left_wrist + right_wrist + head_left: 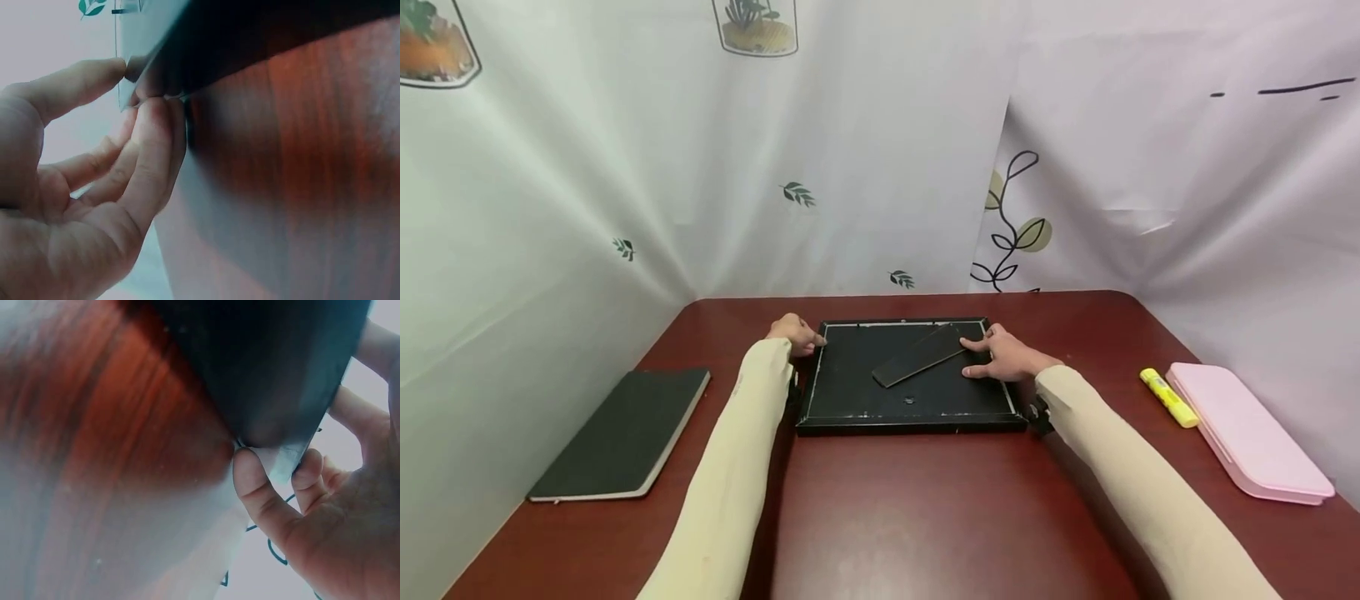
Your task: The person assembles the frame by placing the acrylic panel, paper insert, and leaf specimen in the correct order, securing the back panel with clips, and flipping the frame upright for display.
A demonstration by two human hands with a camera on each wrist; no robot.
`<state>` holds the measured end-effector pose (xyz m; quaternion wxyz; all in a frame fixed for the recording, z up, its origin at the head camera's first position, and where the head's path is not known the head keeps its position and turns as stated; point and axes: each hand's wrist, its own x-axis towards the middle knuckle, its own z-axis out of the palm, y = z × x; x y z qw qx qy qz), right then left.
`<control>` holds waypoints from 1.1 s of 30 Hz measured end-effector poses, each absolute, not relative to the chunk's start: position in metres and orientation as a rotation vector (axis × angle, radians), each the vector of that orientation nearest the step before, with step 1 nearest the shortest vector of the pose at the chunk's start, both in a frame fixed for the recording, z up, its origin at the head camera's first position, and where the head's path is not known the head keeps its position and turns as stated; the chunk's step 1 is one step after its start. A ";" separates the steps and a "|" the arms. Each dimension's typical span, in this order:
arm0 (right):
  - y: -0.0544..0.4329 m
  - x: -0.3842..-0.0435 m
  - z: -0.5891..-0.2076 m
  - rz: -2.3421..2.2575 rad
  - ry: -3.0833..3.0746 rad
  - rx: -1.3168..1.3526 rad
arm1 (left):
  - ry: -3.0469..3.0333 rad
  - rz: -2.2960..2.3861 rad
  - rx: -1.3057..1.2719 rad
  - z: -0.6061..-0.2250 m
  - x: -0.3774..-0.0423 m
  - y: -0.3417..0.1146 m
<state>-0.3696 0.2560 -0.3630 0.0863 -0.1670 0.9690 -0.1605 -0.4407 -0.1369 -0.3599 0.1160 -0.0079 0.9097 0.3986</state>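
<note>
A black picture frame (pixel 850 375) lies back side up near the far edge of the table, its backing facing me. Its dark stand leg (pixel 917 360) slants across the backing. At the frame's left edge, my left hand (pixel 795 335) pinches the rim; the left wrist view has thumb and fingers on either side of the edge. My right hand (pixel 1009 355) grips the right edge, with two fingertips reaching over the backing near the upper end of the stand leg. In the right wrist view, fingertips hold both sides of the frame's dark edge (pixel 269 369).
A dark notebook (pixel 625 433) lies on the reddish-brown table (pixel 955 517) to the left. On the right are a yellow highlighter (pixel 1168 397) and a pink case (pixel 1251 425), side by side. A white printed curtain (pixel 880 150) hangs behind the table and along both sides.
</note>
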 end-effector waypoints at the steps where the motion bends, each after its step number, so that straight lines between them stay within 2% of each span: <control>1: 0.256 -0.371 -0.363 -0.476 2.887 -0.500 | 2.663 1.150 -0.007 -0.358 -0.442 -0.137; 7: 0.258 -0.375 -0.359 -0.494 2.874 -0.498 | 2.664 1.064 0.037 -0.348 -0.446 -0.135; 12: 0.259 -0.374 -0.362 -0.543 2.875 -0.450 | 2.799 0.815 0.109 -0.343 -0.445 -0.128; 27: 0.262 -0.379 -0.361 -0.584 2.881 -0.454 | 2.958 0.307 0.099 -0.332 -0.457 -0.087; 33: 0.264 -0.377 -0.365 -0.584 2.868 -0.426 | 2.967 0.332 0.085 -0.339 -0.456 -0.086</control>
